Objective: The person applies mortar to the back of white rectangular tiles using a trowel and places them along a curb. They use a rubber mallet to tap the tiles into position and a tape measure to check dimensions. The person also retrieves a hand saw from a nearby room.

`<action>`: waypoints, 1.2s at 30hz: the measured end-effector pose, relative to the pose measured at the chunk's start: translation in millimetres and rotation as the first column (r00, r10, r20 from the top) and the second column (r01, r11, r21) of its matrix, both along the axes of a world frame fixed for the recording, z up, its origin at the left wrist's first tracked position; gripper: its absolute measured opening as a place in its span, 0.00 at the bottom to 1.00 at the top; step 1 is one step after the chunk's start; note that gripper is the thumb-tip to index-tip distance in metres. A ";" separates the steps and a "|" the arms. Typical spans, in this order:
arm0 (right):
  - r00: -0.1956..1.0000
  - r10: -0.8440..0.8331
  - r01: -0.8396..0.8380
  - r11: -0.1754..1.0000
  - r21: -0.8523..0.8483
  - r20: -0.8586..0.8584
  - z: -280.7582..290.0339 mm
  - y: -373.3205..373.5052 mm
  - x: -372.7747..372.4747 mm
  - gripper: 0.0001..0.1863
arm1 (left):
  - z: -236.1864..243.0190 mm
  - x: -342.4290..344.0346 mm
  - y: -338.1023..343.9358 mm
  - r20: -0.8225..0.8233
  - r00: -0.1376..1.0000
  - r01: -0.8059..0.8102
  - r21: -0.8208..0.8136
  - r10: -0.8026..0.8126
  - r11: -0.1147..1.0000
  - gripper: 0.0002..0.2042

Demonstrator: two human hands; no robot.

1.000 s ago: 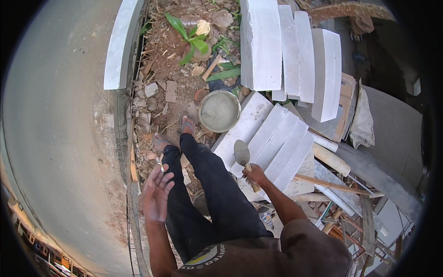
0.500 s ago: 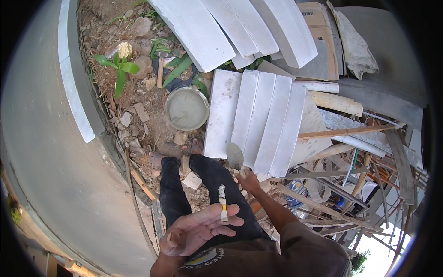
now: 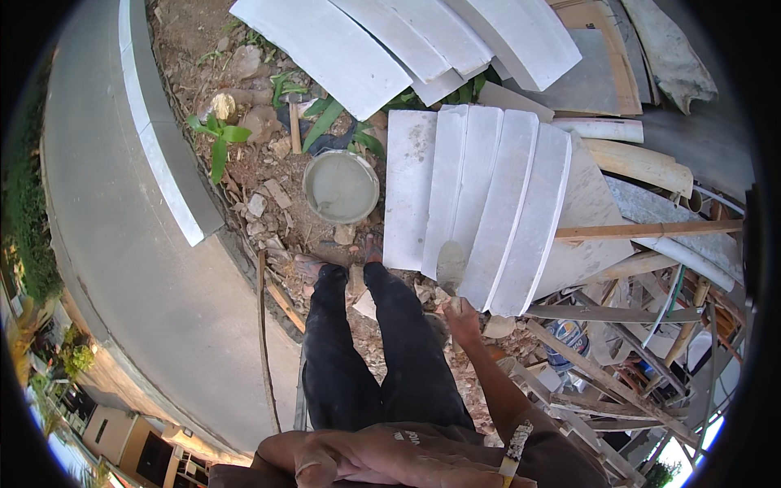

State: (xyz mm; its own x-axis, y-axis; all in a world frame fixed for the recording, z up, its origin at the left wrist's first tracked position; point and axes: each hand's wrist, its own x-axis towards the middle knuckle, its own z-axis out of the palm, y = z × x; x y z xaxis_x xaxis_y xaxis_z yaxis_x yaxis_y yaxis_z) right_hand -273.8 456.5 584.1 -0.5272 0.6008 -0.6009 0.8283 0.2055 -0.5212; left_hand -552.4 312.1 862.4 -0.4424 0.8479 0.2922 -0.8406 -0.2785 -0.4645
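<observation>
My right hand [image 3: 461, 319] is closed round the handle of a trowel, whose rounded blade [image 3: 451, 262] is smeared with grey. The blade lies in front of the near ends of pale grey slabs [image 3: 496, 195]; whether it touches them I cannot tell. Close to the camera at the lower edge, my left hand [image 3: 382, 459] holds a burning cigarette [image 3: 511, 462] with a long ash tip between its fingers. Part of that hand is cut off by the frame. Beyond my feet stands a round bucket [image 3: 342, 187] of grey wet mix.
A hammer [image 3: 295, 126] rests on the rubble past the bucket. More slabs [image 3: 342, 49] are stacked at the far side. A low grey wall [image 3: 154, 268] runs along my left. Scrap timber [image 3: 602, 374] and a paint bucket [image 3: 567, 342] lie heaped at right.
My left hand with the cigarette has come down and closer, to the lower edge. The whole view has shifted, showing more ground at left. My right hand still grips the trowel.
</observation>
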 end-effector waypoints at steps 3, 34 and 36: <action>0.995 -0.092 0.094 0.993 -0.077 0.032 6.0 12.0 -11.8 0.18 | 8.9 6.8 14.7 0.003 1.000 -0.016 -0.011 0.016 1.000 0.48; 0.831 -0.131 0.524 0.511 0.681 -0.540 -12.3 532.2 -399.1 0.24 | -199.9 -327.9 90.5 -0.548 0.098 -0.901 -0.403 -0.831 0.160 0.23; 0.847 -0.051 0.487 0.474 0.733 -0.530 -29.6 550.1 -411.7 0.25 | -207.1 -354.4 126.8 -0.538 -0.030 -0.941 -0.268 -0.843 0.205 0.24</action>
